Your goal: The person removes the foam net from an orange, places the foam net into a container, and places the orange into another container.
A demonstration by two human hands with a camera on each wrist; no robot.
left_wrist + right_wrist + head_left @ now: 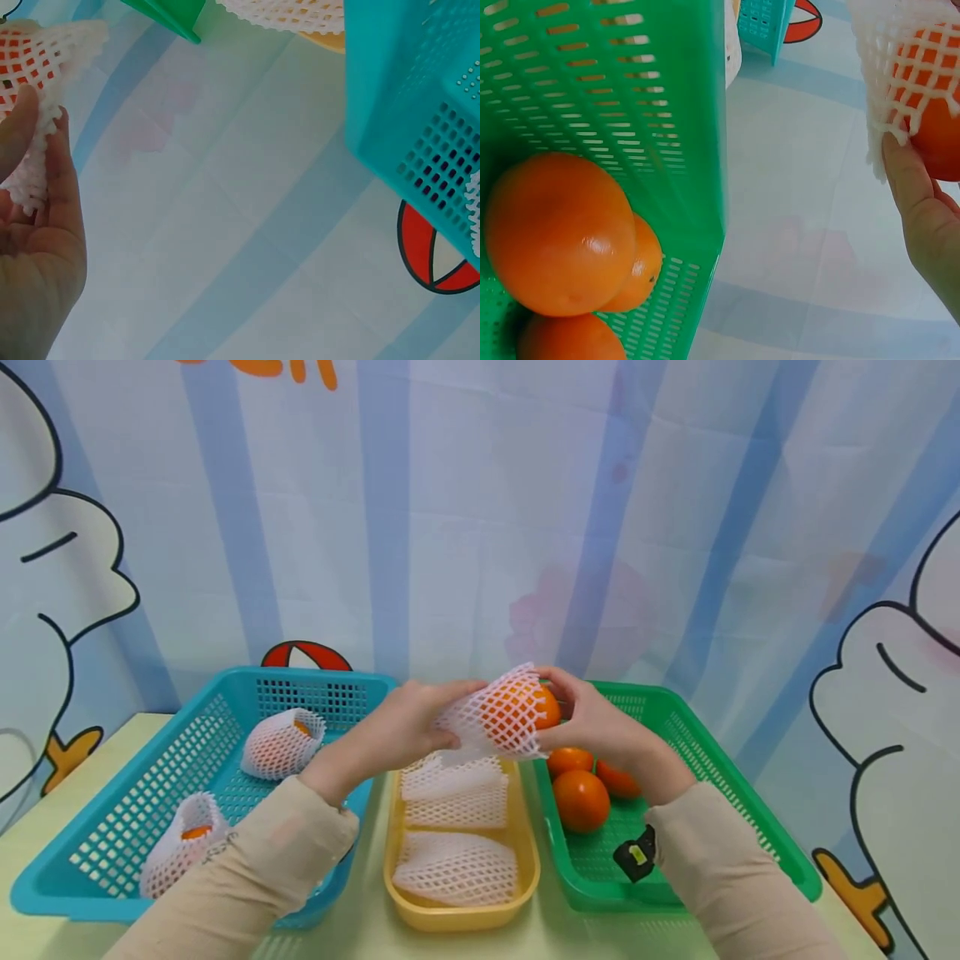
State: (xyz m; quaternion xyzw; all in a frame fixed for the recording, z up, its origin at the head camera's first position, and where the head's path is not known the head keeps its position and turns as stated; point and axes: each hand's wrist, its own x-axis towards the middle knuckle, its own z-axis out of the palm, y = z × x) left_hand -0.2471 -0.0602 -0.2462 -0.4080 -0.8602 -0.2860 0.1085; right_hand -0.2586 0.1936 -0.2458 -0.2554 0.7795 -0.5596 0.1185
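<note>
Above the yellow basket, both hands hold a white foam fruit net (pixel 508 714) that partly covers an orange (pixel 552 708). My left hand (pixel 390 731) pinches the net's narrow, slack end between thumb and fingers; the left wrist view shows this hand (pixel 45 240) at its left edge. My right hand (pixel 600 722) grips the wide end, with fingers and thumb at the net's rim around the bare side of the orange. In the right wrist view, a fingertip of that hand (pixel 919 187) touches the rim beside the exposed orange (pixel 939 139).
A yellow basket (pixel 461 918) holds flat foam nets (pixel 457 868). To its right, a green basket (pixel 750 839) contains several oranges (pixel 581 802) and a small black item (pixel 636 854). At left, a blue basket (pixel 247 681) holds two netted oranges (pixel 281 745). A printed curtain (pixel 480 527) hangs behind.
</note>
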